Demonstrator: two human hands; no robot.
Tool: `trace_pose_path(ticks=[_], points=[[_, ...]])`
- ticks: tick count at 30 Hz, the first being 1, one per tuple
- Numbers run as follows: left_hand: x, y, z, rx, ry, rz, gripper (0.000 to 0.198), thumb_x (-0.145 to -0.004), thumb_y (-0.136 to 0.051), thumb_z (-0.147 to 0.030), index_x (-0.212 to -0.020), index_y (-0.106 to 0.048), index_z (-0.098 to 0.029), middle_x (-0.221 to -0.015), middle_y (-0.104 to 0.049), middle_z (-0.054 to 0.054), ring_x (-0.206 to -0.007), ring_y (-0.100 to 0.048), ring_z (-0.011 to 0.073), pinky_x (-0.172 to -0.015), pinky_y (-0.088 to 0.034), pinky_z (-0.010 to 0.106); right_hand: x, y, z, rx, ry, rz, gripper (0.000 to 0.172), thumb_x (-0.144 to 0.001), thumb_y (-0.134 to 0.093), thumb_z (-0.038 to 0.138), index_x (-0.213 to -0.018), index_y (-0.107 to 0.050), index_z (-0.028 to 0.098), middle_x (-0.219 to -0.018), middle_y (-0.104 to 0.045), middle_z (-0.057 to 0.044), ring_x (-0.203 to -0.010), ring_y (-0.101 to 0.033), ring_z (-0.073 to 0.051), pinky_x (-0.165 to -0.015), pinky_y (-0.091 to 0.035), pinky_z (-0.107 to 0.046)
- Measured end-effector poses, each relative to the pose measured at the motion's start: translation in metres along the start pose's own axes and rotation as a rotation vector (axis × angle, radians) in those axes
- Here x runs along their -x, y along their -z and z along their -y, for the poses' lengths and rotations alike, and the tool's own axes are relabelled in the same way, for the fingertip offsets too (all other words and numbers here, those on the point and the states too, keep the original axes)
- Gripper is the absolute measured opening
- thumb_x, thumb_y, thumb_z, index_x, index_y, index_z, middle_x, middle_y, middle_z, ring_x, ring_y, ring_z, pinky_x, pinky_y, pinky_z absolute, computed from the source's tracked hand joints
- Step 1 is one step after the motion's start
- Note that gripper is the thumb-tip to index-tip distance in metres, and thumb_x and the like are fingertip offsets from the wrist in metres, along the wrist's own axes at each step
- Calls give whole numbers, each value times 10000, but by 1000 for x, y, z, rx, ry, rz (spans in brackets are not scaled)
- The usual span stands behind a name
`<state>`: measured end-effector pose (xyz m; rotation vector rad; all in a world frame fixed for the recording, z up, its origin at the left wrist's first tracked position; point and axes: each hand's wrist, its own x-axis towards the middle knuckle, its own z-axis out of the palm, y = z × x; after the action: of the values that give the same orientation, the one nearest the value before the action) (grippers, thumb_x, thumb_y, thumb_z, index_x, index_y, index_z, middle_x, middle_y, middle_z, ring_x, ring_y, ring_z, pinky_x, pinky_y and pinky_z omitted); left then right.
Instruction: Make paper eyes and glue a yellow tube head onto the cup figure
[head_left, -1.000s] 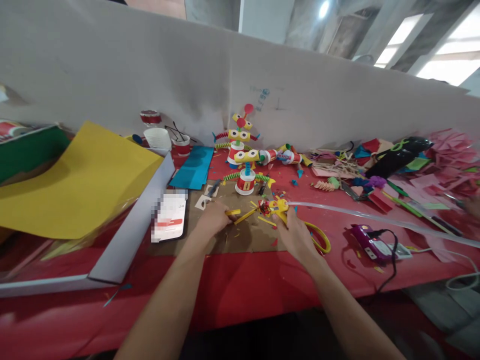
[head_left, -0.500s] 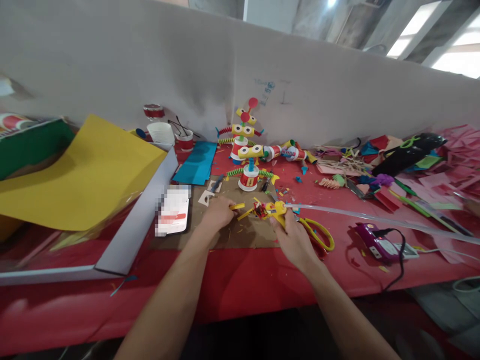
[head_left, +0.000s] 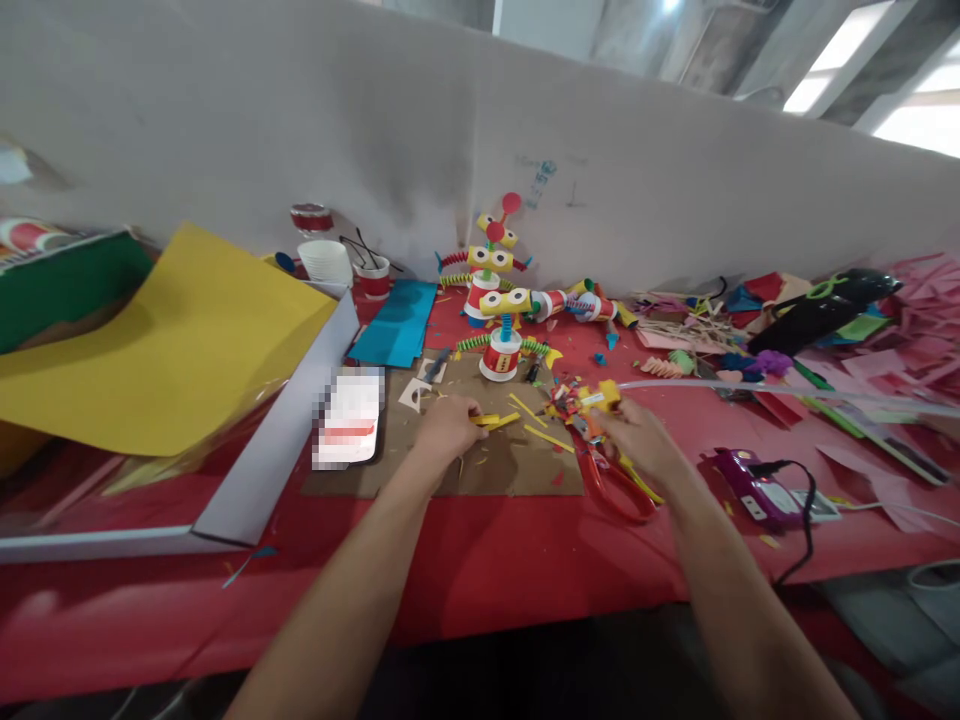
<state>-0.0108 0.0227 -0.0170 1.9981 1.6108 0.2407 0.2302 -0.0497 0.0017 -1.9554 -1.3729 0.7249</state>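
Observation:
My left hand [head_left: 448, 428] is closed in a pinch on a yellow paper strip [head_left: 486, 420] above the brown cardboard [head_left: 525, 465]. More thin yellow strips [head_left: 549, 437] lie to its right. On the right, my right hand [head_left: 641, 438], slightly blurred, is closed around a yellow glue gun [head_left: 600, 397]. From the back of the gun a long clear glue stick [head_left: 750, 387] runs rightward. Colourful scraps cluster at its nozzle end. Below that hand lie scissors with a red handle [head_left: 619, 495]. A paper-cup robot figure [head_left: 501, 355] with yellow eyes and green spring arms stands behind the cardboard.
A phone [head_left: 352, 418] lies left of the cardboard, beside a white-edged box [head_left: 281, 430] holding yellow paper. Blue paper [head_left: 395, 325] and more cup figures [head_left: 484, 285] are behind. A purple power box [head_left: 754, 487] with a cord sits at right, before piled pink paper [head_left: 915, 320].
My right hand has moved right with the glue gun, away from my left hand. The red scissors handle and the yellow strips on the cardboard show more. My left hand stays nearly in place.

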Motion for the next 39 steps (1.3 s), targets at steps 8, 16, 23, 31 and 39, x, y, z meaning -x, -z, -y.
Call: trace_pose_path(ticks=[8, 16, 23, 31, 39], points=[[5, 5, -2, 307, 35, 6, 81, -629, -645, -226, -693, -641, -174, -645, -600, 13, -655, -531, 154, -592, -348, 267, -67, 41, -36, 382, -181, -61, 308, -787, -493, 416, -645, -594, 163, -606, -615, -89, -714, -616, -254, -640, -424, -327], [11, 7, -7, 1041, 26, 24, 144, -576, -697, -217, -705, -654, -171, -669, -611, 0, -627, -526, 108, -624, -397, 251, -10, -49, 36, -326, 242, 40, 378, -720, -599, 447, -974, -609, 167, -906, -662, -77, -808, -597, -191, -720, -444, -307], [15, 13, -9, 1029, -34, 46, 165, -552, -736, -265, -623, -641, -150, -583, -566, -16, -582, -483, 93, -580, -351, 234, -5, -90, 63, -468, 212, 96, 246, -700, -638, 388, -651, -672, 149, -604, -627, -2, -582, -509, -125, -560, -369, -238], [13, 16, -5, 949, -10, 70, 120, -538, -708, -201, -617, -626, -162, -608, -575, -17, -592, -486, 93, -603, -363, 239, -10, -74, 49, -693, 81, 134, 232, -656, -696, 385, -698, -709, 158, -586, -618, 4, -562, -510, -101, -579, -377, -238], [13, 20, 1, 818, -5, 76, 117, -602, -672, -244, -697, -664, -175, -663, -606, 7, -603, -495, 107, -582, -367, 244, -10, -75, 51, -677, 105, 61, 222, -674, -672, 380, -748, -710, 175, -652, -656, -12, -615, -559, -131, -622, -425, -265]])
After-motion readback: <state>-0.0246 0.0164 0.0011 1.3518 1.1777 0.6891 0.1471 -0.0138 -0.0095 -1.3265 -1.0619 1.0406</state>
